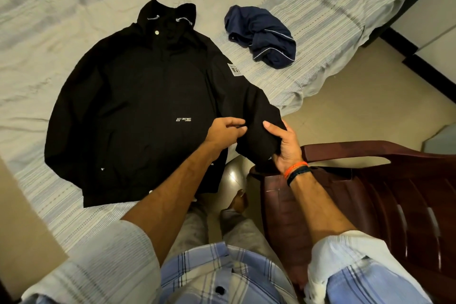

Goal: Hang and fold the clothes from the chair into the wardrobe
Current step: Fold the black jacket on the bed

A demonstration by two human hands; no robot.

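Both forearms are reaching forward from rolled-up checked shirt sleeves. The left hand [225, 132] is pinching the cuff end of the black hooded fabric jacket [138, 96], fingers curled onto the cloth. The right hand [283, 145], wearing orange and dark wristbands, is gripping the same sleeve end from the side, thumb over the fabric. The jacket is lying flat, front up, on the pale striped bed sheet [320, 20]; its chest print is reading "LMS 1987", and a white sleeve patch is too small to read. A crumpled navy garment [264, 32] is lying beside it. The dark maroon plastic chair [370, 192] is standing just beside the right arm.
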